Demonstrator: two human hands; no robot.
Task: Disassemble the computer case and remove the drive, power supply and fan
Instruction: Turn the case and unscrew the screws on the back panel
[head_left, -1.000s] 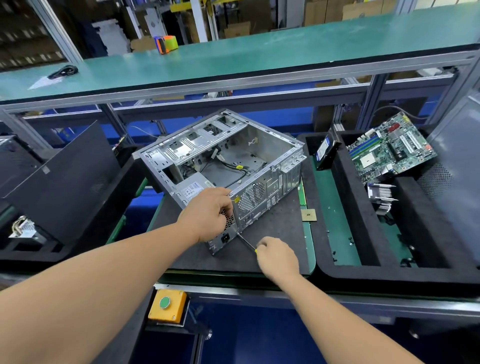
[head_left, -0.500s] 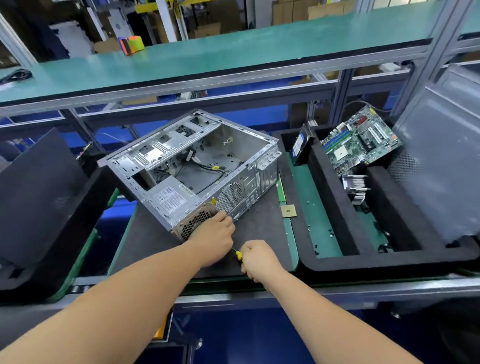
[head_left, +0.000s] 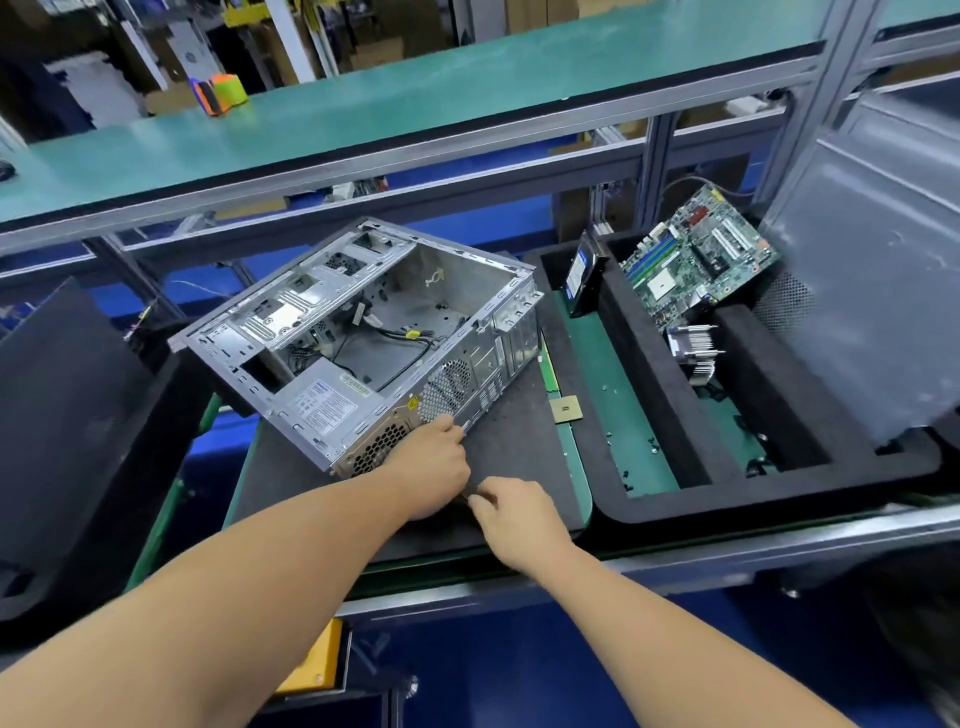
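Bare grey sheet-metal computer case (head_left: 363, 332), side panel off, lying open side up on the dark mat of the near workbench (head_left: 519, 447). Inside: perforated drive cage at the far left, loose black cables with yellow connectors across the floor, a grey box-shaped power supply (head_left: 332, 400) with a white printed label seated in the near left corner. Rear panel with round fan grille (head_left: 447, 384) and honeycomb vent facing near-right. Long axis running diagonally, near-left to far-right, near-left corner overhanging the mat edge.

Left hand (head_left: 431, 473) against the rear panel below the grille, fingers curled onto the metal edge. Right hand (head_left: 519, 512) just beside it over the mat, fingers curled; whether grasping anything cannot be told.

Black foam tray (head_left: 649, 509) to the right, holding a green motherboard (head_left: 696, 254).
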